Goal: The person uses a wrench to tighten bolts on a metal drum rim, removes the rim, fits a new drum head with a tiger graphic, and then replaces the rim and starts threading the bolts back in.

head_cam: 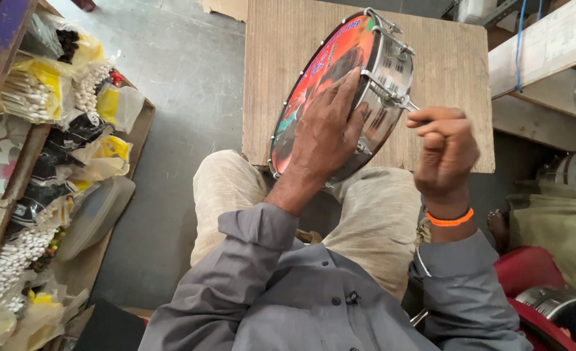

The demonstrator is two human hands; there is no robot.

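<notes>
Here, your left hand (327,127) lies flat and open on the printed red skin of a small frame drum (340,97), fingers spread toward the rim, while the drum stands tilted on edge over your lap, its lower rim at the near edge of the wooden counter (281,58). Your right hand (444,153) is closed into a fist just beside the shiny metal shell, gripping a thin tool (410,104) whose tip meets one of the tension rods; what kind of tool it is cannot be told, as the fist hides most of it. Judge the drum as light and rigid in the shell but delicate in the skin: the stretched membrane would likely dent or slacken under a hard point, so press on it only with the flat of the palm, as shown. The polished shell looks slippery, and the protruding rods and lugs offer the surer purchase; hold at the rim hoop or between two rods rather than on the bare metal. Bags of small white parts (21,253) fill the shelves at your left, well apart from the work.
</notes>
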